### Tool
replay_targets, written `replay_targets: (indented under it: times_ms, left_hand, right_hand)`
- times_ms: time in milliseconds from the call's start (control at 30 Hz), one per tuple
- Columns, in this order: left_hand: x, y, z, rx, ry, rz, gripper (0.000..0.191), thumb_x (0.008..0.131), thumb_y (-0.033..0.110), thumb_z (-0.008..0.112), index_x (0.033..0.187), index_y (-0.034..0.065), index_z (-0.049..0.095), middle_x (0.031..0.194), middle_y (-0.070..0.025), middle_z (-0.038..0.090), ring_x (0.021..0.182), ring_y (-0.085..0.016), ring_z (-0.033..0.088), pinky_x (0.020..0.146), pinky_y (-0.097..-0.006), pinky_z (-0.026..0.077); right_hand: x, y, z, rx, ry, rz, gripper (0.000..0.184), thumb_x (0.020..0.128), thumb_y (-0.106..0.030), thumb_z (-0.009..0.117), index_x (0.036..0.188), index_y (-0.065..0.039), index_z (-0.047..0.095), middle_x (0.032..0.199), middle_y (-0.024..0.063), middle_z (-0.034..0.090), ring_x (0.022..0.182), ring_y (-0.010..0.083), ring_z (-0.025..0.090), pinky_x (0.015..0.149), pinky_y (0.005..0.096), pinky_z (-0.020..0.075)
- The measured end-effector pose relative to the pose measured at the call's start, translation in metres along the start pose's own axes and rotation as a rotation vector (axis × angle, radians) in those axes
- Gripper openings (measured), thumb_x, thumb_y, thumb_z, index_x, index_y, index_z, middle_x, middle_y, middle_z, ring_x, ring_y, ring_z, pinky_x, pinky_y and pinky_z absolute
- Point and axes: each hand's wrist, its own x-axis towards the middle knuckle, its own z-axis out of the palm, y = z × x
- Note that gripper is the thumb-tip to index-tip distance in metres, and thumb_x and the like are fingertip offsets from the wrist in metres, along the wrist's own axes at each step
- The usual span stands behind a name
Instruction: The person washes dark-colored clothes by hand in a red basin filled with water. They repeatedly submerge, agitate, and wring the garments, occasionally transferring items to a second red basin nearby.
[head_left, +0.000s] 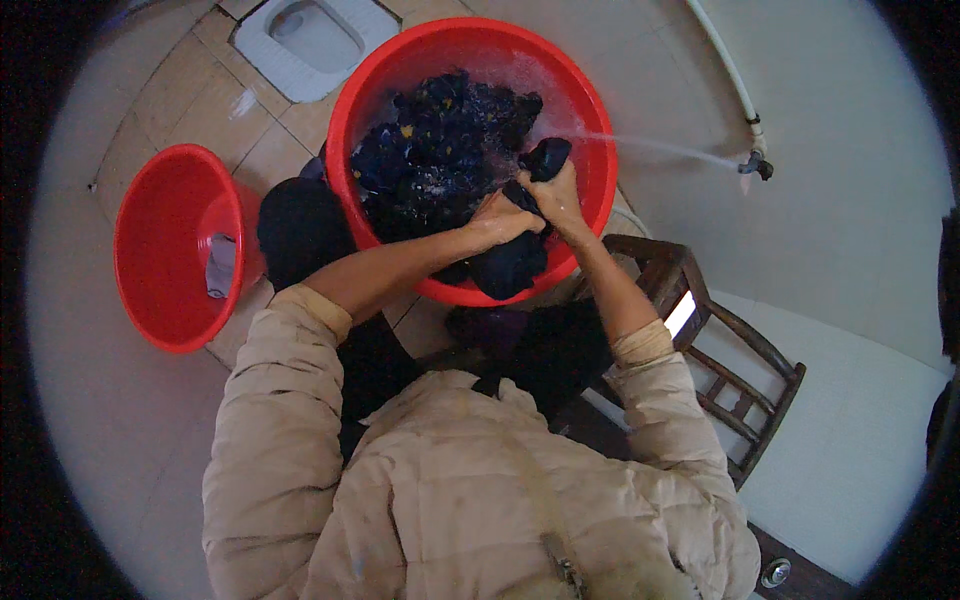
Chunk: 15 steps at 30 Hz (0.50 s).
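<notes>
Both my hands grip one dark, wet garment over the near right part of a large red plastic basin. My left hand is closed around its middle, and my right hand holds a bunched length just above, with a rolled end sticking out past the fingers. The lower part of the cloth hangs against the basin's near wall. More dark clothing with small yellow spots lies heaped and wet in the basin. A jet of water shoots into it from a wall tap on the right.
A smaller red bucket on the left holds a pale cloth. A squat toilet is set in the tiled floor behind. To my right stands a dark wooden chair. A white pipe runs along the wall to the tap.
</notes>
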Motion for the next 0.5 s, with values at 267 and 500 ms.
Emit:
replay_targets:
  times_ms: [267,500]
  left_hand:
    - [0.001,0.022,-0.016,-0.372,-0.333,0.051,0.077,0.063,0.044,0.084,0.117,-0.0032,0.059,0.108,-0.0144,0.064,0.098,-0.027,0.06,0.09,-0.0338,0.045]
    - [-0.013,0.055,-0.036,-0.85,-0.435,-0.186,0.028,0.079,0.028,0.074,0.095,0.0058,0.069,0.086,-0.0031,0.069,0.074,-0.016,0.065,0.073,-0.0299,0.053]
  right_hand:
    - [0.006,-0.008,-0.015,-0.153,0.038,0.084,0.033,0.067,-0.011,0.072,0.096,0.001,0.061,0.089,0.0175,0.067,0.086,0.0316,0.066,0.078,0.0413,0.0499]
    - [0.053,-0.066,-0.056,0.068,-0.626,-0.01,0.055,0.084,-0.043,0.067,0.123,-0.007,0.054,0.117,0.0044,0.057,0.107,0.0175,0.053,0.094,0.0341,0.0422]
